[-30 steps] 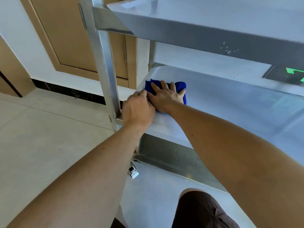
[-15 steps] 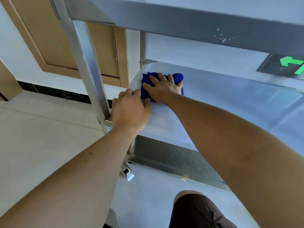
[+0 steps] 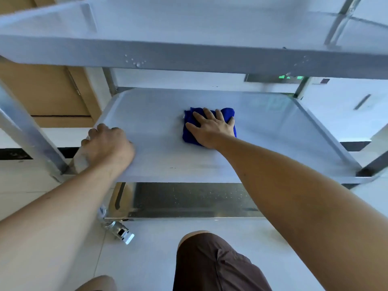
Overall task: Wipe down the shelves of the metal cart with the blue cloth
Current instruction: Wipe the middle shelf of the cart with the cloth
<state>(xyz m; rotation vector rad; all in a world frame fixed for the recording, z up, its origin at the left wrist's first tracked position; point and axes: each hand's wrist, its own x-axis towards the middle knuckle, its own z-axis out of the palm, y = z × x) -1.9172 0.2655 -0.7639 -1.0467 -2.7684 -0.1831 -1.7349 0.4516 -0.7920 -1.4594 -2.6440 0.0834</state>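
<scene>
While the right hand (image 3: 211,128) lies flat on the blue cloth (image 3: 227,113), fingers spread and straight, it presses the folded cloth onto the middle shelf (image 3: 159,114) of the metal cart (image 3: 189,59). The cloth sits near the centre of that shelf, a little toward the far side, and shows around the fingertips and along both sides of the palm. The left hand (image 3: 108,144) is well apart from the cloth, at the shelf's near-left corner, where its fingers curl over the left rim and grip the edge just beside the cart's near-left upright post (image 3: 27,135). Both bare forearms reach in from the near side, under the top shelf (image 3: 189,22), whose front lip carries a few water droplets (image 3: 135,60). Below the middle shelf, the bottom shelf (image 3: 189,199) is speckled with small drops, and a caster wheel (image 3: 120,231) shows at its near-left corner on the pale tiled floor (image 3: 25,181). The person's knee in brown shorts (image 3: 212,261) fills the near foreground. A wooden door (image 3: 46,91) stands to the far left behind the cart, and a green illuminated sign (image 3: 290,77) is partly visible on the far wall, mostly hidden behind the top shelf.
</scene>
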